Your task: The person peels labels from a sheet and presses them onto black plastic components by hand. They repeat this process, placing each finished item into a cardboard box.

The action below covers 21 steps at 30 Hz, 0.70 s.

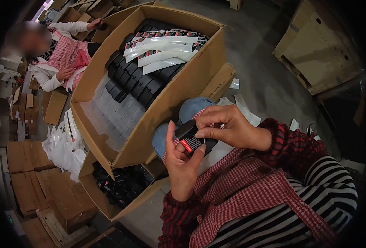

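Dim overall | bright strip (39,11) top left | strong fisheye bending, black corners | co-worker's head (27,39) blurred

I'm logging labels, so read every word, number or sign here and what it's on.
Nothing is readable.
Held black part, red-and-black label: print too small.
Label strips: print too small.
Open carton, box at right: faint marks, too blurred.

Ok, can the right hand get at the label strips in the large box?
Probably yes: the near wall of the large box stands between, but its top is open and the label strips lie uncovered. The right hand is busy at the black part, though.
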Available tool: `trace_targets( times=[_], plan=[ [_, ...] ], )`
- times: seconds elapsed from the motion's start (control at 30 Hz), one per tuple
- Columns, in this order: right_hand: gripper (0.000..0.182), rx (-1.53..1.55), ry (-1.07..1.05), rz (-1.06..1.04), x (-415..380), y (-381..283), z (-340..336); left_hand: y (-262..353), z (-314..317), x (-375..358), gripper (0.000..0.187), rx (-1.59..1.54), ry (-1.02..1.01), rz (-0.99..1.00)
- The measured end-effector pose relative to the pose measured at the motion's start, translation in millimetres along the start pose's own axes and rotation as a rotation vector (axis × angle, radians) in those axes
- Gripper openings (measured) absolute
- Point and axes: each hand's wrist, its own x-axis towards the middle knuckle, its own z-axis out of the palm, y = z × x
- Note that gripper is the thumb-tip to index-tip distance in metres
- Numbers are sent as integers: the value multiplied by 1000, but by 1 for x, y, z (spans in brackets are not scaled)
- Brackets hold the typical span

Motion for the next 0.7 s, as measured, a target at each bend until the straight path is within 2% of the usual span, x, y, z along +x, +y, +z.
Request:
trace_targets(
  times=[0.7],
  plan=[
    [13,30,27,-3,-1,1,1,0,-2,0,82,31,-6,-11]
  ],
)
